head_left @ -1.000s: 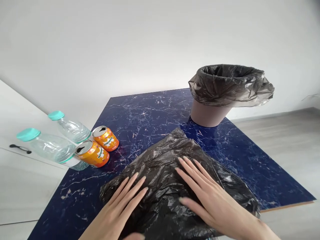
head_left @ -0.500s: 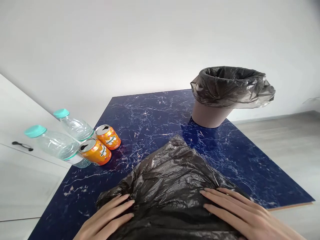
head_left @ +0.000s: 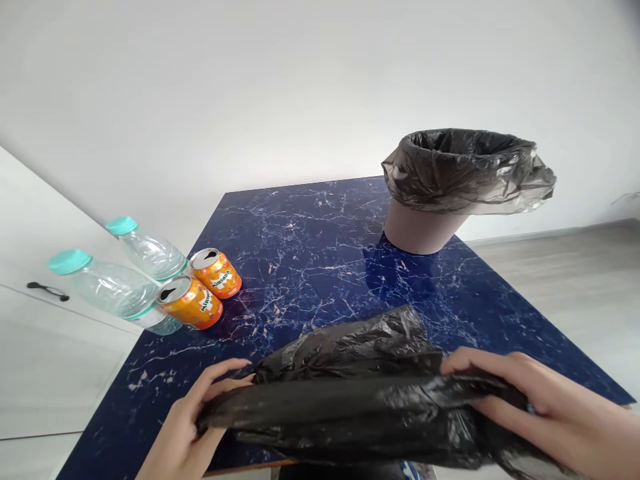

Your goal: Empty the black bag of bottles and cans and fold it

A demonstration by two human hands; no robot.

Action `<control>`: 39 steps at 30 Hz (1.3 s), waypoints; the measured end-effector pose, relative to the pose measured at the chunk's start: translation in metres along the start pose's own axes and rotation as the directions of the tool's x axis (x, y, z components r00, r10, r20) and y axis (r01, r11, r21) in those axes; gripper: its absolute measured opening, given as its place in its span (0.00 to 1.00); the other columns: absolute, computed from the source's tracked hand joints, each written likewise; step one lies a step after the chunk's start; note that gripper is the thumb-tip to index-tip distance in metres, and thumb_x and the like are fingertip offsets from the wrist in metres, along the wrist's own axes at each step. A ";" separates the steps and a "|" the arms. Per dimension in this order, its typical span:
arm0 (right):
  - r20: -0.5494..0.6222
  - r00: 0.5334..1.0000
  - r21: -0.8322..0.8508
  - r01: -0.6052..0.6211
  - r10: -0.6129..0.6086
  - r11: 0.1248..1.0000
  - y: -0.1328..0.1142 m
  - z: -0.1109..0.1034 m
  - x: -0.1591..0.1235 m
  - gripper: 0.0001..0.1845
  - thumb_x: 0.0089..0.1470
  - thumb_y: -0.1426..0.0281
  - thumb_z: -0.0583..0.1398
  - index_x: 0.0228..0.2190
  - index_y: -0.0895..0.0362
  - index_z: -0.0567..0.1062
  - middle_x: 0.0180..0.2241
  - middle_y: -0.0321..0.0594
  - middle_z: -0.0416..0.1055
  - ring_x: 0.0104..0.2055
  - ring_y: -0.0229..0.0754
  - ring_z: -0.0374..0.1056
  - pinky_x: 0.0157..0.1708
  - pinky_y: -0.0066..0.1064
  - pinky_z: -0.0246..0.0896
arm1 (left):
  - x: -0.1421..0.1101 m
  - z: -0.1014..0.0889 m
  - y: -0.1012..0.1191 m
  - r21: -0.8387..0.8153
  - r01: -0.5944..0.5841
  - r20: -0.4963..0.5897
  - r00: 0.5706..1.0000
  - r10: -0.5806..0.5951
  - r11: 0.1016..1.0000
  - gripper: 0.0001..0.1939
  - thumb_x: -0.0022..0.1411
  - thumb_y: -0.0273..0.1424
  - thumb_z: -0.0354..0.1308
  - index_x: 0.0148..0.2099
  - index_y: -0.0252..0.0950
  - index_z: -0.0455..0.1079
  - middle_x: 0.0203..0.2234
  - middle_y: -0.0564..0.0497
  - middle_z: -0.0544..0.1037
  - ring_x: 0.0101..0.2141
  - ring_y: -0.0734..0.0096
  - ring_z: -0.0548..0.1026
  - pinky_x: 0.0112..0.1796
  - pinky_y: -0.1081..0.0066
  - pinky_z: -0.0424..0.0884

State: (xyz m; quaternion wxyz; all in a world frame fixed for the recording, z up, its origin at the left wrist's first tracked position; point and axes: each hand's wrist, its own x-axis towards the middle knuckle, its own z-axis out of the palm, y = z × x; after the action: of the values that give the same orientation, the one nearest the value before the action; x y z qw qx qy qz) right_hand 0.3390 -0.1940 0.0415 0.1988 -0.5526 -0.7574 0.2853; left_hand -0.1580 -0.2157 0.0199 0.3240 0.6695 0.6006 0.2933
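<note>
A black plastic garbage bag is stretched between my two hands at the near edge of the table, its far part lying crumpled on the tabletop. My left hand grips the bag's left end, thumb below and fingers above. At the other end, my right hand is closed on the bag, with loose plastic hanging under the palm. Part of the bag's near side drops past the table edge.
On the blue marbled table, two orange Mirinda cans stand at the left beside two clear bottles with turquoise caps. A bin lined with a black bag stands at the back right. A white cabinet is at far left.
My hands went from lying flat on the spread bag to gripping its ends. The bag is now lifted and bunched toward me, baring more of the table.
</note>
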 end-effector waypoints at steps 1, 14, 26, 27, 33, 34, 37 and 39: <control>0.038 0.999 0.002 -0.028 0.028 1.000 -0.006 -0.002 0.013 0.24 0.65 0.45 0.61 0.53 0.41 0.84 0.47 0.37 0.85 0.42 0.48 0.83 0.39 0.30 0.81 | 0.005 0.001 0.000 -0.020 0.053 -0.015 0.998 -0.054 0.998 0.22 0.73 0.42 0.58 0.66 0.47 0.69 0.46 0.47 0.89 0.48 0.56 0.88 0.47 0.67 0.85; -0.204 0.975 -0.218 0.046 -0.091 0.975 -0.057 0.000 0.068 0.30 0.69 0.46 0.59 0.66 0.44 0.70 0.66 0.41 0.73 0.64 0.57 0.75 0.60 0.54 0.77 | 0.013 0.022 0.060 0.556 -0.320 -0.283 0.795 0.537 0.767 0.22 0.74 0.29 0.60 0.67 0.41 0.69 0.65 0.43 0.74 0.65 0.55 0.75 0.66 0.55 0.72; -0.046 0.838 -0.544 0.435 -0.544 0.717 -0.108 0.122 0.065 0.34 0.75 0.57 0.56 0.72 0.66 0.66 0.75 0.62 0.54 0.75 0.75 0.55 0.66 0.74 0.64 | 0.037 0.055 0.062 0.637 -0.557 0.272 0.809 0.521 0.532 0.33 0.81 0.37 0.52 0.82 0.41 0.49 0.76 0.46 0.64 0.75 0.47 0.62 0.68 0.45 0.71; -0.058 0.854 -0.544 0.407 -0.517 0.734 -0.102 0.131 0.064 0.35 0.75 0.56 0.56 0.72 0.65 0.65 0.76 0.63 0.52 0.76 0.76 0.54 0.66 0.76 0.62 | 0.037 0.056 0.056 0.633 -0.549 0.276 0.819 0.503 0.546 0.35 0.81 0.39 0.52 0.82 0.41 0.47 0.76 0.45 0.64 0.75 0.46 0.62 0.67 0.44 0.71; -0.091 0.918 -0.509 0.290 -0.386 0.810 -0.075 0.147 0.057 0.36 0.77 0.54 0.52 0.77 0.55 0.58 0.78 0.58 0.44 0.78 0.73 0.48 0.64 0.73 0.67 | 0.024 0.050 0.022 0.665 -0.486 0.265 0.864 0.429 0.567 0.39 0.80 0.40 0.53 0.84 0.45 0.40 0.78 0.45 0.59 0.75 0.41 0.60 0.67 0.40 0.70; -0.068 0.932 -0.497 0.278 -0.356 0.822 -0.072 0.145 0.057 0.36 0.77 0.54 0.51 0.77 0.54 0.56 0.79 0.56 0.42 0.78 0.72 0.48 0.62 0.72 0.69 | 0.021 0.048 0.018 0.671 -0.478 0.266 0.869 0.418 0.567 0.40 0.80 0.40 0.54 0.84 0.45 0.40 0.78 0.46 0.58 0.75 0.41 0.60 0.67 0.40 0.70; 0.020 0.958 -0.466 0.262 -0.286 0.845 -0.064 0.136 0.061 0.36 0.79 0.53 0.47 0.79 0.51 0.50 0.79 0.51 0.38 0.80 0.66 0.43 0.63 0.67 0.70 | 0.014 0.046 0.013 0.686 -0.470 0.274 0.874 0.402 0.555 0.40 0.80 0.41 0.54 0.84 0.44 0.39 0.79 0.47 0.56 0.76 0.45 0.59 0.67 0.45 0.71; 0.069 0.960 -0.448 0.274 -0.272 0.851 -0.060 0.130 0.064 0.35 0.80 0.53 0.45 0.79 0.49 0.48 0.80 0.47 0.35 0.81 0.61 0.39 0.67 0.64 0.65 | 0.011 0.045 0.013 0.701 -0.470 0.268 0.870 0.413 0.536 0.40 0.80 0.41 0.53 0.84 0.43 0.39 0.79 0.47 0.56 0.76 0.46 0.59 0.67 0.47 0.71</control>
State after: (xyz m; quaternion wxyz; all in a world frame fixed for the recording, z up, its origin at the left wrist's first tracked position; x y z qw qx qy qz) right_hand 0.1956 -0.1740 -0.0191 0.1017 -0.4701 -0.8739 0.0706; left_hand -0.1138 -0.2095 0.0029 -0.0444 0.8809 0.4662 0.0686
